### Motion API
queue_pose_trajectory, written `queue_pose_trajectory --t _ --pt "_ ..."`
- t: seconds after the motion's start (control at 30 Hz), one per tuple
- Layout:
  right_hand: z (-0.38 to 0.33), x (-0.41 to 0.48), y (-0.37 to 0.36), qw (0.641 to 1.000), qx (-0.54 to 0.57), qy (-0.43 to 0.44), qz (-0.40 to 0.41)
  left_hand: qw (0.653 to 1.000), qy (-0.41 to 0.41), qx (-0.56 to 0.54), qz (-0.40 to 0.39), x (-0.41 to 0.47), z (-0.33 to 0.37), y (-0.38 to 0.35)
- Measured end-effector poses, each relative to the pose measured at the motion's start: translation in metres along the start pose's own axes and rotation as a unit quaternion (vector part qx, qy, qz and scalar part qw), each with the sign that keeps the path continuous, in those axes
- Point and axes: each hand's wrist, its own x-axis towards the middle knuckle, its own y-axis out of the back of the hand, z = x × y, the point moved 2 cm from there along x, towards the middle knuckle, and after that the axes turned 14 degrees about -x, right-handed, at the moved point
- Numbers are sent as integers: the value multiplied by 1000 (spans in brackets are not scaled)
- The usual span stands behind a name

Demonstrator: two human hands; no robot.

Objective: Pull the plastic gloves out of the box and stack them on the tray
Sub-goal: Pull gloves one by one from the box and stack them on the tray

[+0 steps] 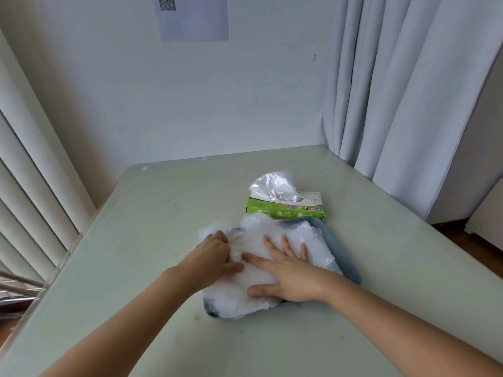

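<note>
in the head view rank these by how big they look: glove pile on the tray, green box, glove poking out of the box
1. glove pile
2. green box
3. glove poking out of the box
The pile is nearer the camera, which helps it; the other two sit together, so their order holds.

On my feed I see only the person's arms. The left forearm point(130, 308) and right forearm point(394, 322) are bare from the wrist down to the picture's lower edge. The left hand point(215, 257) and right hand point(288, 278) are bare too. The right hand's fingernails look short; finer detail is too blurred for me.
</note>
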Motion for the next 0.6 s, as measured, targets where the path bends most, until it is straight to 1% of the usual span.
queue_pose_trajectory --t 0.1,0.23,0.27,0.3,0.37,0.4,0.47,0.53,0.6 --pt "11 -4 0 1000 16 -1 16 999 -10 -32 17 -3 -3 -1" --pt "34 -22 8 990 130 -39 32 998 -23 -53 39 -9 -6 2" --pt "42 -27 10 991 117 -49 35 997 -28 -57 37 -10 -6 3" --pt "50 -32 13 995 76 -54 44 997 -37 -62 35 -11 -6 4" --pt "69 -37 20 995 17 -60 81 996 -57 -61 23 -12 -5 7" --pt "79 -36 25 993 19 -67 100 996 -64 -55 15 -11 -4 8" --pt "96 -33 38 981 84 -93 145 996 -73 -45 4 -10 -2 10" --pt "114 -19 58 957 157 -126 211 997 -72 -40 -2 -7 -2 12" --pt "129 4 80 930 204 -150 265 997 -70 -40 -5 -4 -2 14"
